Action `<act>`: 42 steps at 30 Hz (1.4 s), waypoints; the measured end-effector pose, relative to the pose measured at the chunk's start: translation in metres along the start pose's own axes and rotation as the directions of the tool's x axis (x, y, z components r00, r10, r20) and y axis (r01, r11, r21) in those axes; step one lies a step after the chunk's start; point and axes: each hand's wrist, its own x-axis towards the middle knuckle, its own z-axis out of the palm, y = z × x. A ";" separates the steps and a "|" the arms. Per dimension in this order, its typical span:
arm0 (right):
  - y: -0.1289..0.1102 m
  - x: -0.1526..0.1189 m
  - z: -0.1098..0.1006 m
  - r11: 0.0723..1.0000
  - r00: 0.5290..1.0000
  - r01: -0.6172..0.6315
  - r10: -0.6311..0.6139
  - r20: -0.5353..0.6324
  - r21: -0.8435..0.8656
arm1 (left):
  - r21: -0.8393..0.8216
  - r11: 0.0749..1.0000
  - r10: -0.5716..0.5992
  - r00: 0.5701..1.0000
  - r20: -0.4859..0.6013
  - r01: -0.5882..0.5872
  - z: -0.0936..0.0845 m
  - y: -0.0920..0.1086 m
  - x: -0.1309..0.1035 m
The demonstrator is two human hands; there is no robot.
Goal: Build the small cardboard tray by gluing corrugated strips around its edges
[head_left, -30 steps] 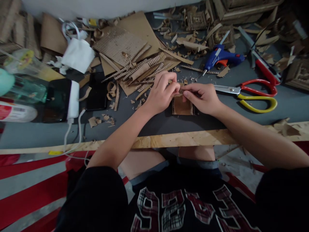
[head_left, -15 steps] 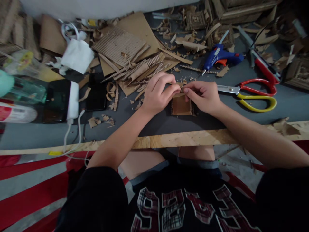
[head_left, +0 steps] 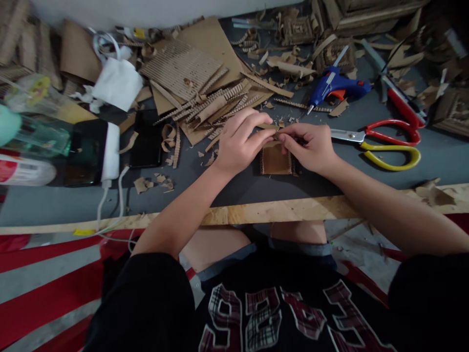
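Note:
A small square cardboard piece (head_left: pixel 276 161) with ridged strips along its sides lies on the dark table (head_left: pixel 183 195). At its far edge my left hand (head_left: pixel 244 139) has thumb and fingers pinched on something too small to make out. The fingertips of my right hand (head_left: pixel 308 144) meet them there, closed on a tiny piece that they mostly hide. Red-and-yellow scissors (head_left: pixel 392 132) lie to the right of my right hand. Beyond it rests a blue glue gun (head_left: pixel 331 87), its nozzle pointing toward the hands.
Cardboard sheets and corrugated strips (head_left: pixel 183 68) are heaped behind my left hand. A white paper roll (head_left: pixel 117 85), a black phone (head_left: pixel 145 142), a cabled white device (head_left: pixel 110 151) and bottles stand or lie at left. Red-handled pliers (head_left: pixel 405 105) lie at right.
The fingers of my left hand have shifted slightly at the far edge of the square piece, showing a little more of a cardboard strip there. Everything else looks the same.

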 end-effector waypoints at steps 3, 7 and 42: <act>0.002 0.000 0.001 1.000 1.000 0.009 -0.009 -0.010 0.008 | -0.035 0.999 -0.017 0.999 -0.028 0.016 0.000 0.001 -0.001; 0.005 -0.001 0.001 1.000 1.000 0.015 -0.015 0.001 -0.019 | -0.057 0.998 -0.037 0.999 -0.006 0.036 0.002 0.004 0.000; -0.006 -0.003 0.001 0.974 0.997 -0.069 0.063 0.036 0.215 | -0.067 0.997 0.035 0.999 0.031 -0.033 0.008 0.002 -0.004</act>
